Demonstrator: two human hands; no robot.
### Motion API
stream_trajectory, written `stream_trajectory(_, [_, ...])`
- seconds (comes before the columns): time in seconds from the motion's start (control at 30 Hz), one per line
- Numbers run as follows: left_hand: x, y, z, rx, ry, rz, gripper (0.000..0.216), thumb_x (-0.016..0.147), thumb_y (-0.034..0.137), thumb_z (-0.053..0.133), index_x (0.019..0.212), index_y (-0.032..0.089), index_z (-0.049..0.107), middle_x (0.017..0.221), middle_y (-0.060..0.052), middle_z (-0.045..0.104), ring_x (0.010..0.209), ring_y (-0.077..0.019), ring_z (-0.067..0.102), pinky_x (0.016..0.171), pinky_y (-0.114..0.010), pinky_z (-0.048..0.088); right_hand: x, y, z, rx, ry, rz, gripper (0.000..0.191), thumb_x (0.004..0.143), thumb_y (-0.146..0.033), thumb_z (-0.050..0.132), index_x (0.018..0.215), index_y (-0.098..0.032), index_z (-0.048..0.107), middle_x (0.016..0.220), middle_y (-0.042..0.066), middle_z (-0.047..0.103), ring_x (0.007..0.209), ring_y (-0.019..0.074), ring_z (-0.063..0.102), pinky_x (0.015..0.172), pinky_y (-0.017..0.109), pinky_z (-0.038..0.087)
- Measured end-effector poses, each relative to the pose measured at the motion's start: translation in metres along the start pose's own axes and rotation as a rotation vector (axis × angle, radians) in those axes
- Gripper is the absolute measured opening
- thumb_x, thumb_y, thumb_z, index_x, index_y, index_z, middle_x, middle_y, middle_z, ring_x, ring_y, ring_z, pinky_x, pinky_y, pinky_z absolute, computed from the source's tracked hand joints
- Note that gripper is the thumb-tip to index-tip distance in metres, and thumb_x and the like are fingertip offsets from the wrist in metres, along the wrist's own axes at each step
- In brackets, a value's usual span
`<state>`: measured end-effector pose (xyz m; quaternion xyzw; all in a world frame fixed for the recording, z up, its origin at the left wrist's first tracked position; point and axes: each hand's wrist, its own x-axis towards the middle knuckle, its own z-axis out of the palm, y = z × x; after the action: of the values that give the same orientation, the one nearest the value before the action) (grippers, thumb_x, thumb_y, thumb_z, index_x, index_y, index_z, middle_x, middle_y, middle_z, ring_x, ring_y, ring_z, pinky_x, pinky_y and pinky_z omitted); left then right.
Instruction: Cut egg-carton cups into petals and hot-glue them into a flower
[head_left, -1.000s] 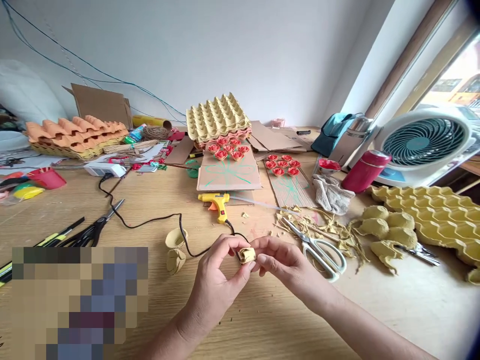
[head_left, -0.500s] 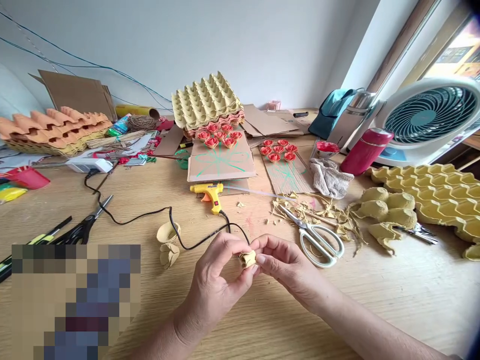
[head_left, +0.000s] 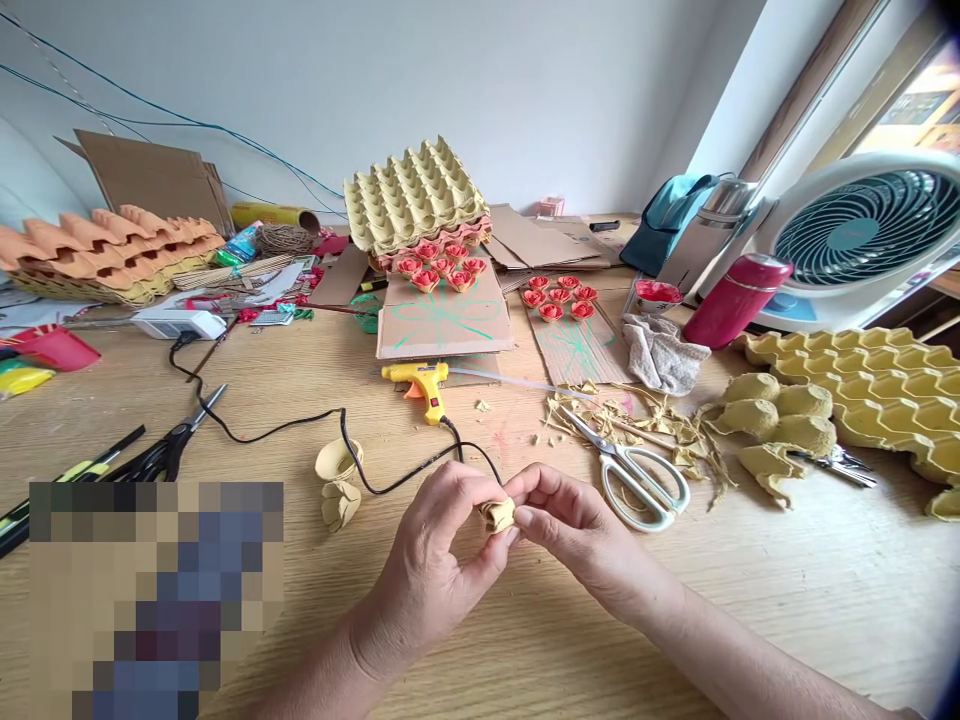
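Observation:
Between my two hands is a small rolled piece of yellowish egg carton point(head_left: 498, 516), curled like a flower bud. My left hand point(head_left: 442, 555) grips it from the left with thumb and fingers, while my right hand point(head_left: 574, 530) pinches its right side. Just beyond my hands lies a yellow hot glue gun point(head_left: 421, 388), its black cord running behind my fingers. Left of my left hand stand a carton cup point(head_left: 334, 461) and a petalled carton piece point(head_left: 340, 506). White-handled scissors point(head_left: 637, 480) lie right of my right hand.
Carton scraps point(head_left: 660, 425) litter the table behind the scissors. Red-painted carton flowers point(head_left: 559, 297) sit on cardboard point(head_left: 442, 325) at the back. Egg trays point(head_left: 416, 200) are stacked there too. A fan point(head_left: 855, 235) and a red flask point(head_left: 739, 297) stand right; black scissors point(head_left: 169, 445) lie left.
Both hands keep their hold on the rolled carton piece, which has turned very slightly. The whole view has shifted a little; nothing else has visibly moved.

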<state>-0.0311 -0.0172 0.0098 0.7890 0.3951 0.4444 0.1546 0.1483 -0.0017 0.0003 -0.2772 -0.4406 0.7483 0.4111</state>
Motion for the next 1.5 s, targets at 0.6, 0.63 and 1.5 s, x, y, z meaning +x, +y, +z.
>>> stream_trajectory(0.6, [0.0002, -0.0015, 0.0037, -0.027, 0.011, 0.013, 0.019, 0.088, 0.004, 0.061, 0.094, 0.021, 0.058, 0.087, 0.0, 0.058, 0.085, -0.0151, 0.057, 0.076, -0.027, 0.048, 0.0002, 0.0084, -0.003, 0.049, 0.025, 0.015, 0.029, 0.084, -0.041, 0.081, 0.095, -0.018, 0.069, 0.081, -0.002, 0.068, 0.073, 0.0085, 0.061, 0.075, 0.021, 0.049])
stream_trajectory(0.63, [0.0001, -0.0015, 0.0035, -0.019, 0.011, 0.021, 0.02, 0.088, 0.003, 0.061, 0.095, 0.022, 0.058, 0.087, 0.0, 0.058, 0.085, -0.0152, 0.057, 0.076, -0.027, 0.049, -0.0001, 0.0082, -0.0029, 0.042, 0.025, 0.011, 0.029, 0.084, -0.042, 0.081, 0.095, -0.018, 0.069, 0.081, -0.001, 0.068, 0.073, 0.009, 0.062, 0.075, 0.022, 0.05])
stream_trajectory(1.5, [-0.0004, 0.0013, 0.0016, 0.03, -0.01, 0.04, 0.019, 0.09, 0.006, 0.059, 0.098, 0.022, 0.057, 0.09, -0.002, 0.059, 0.088, -0.0175, 0.058, 0.078, -0.03, 0.05, -0.0001, 0.0068, -0.0022, 0.001, 0.031, 0.006, 0.03, 0.083, -0.042, 0.081, 0.093, -0.018, 0.067, 0.085, 0.0, 0.068, 0.076, 0.0115, 0.061, 0.077, 0.025, 0.05])
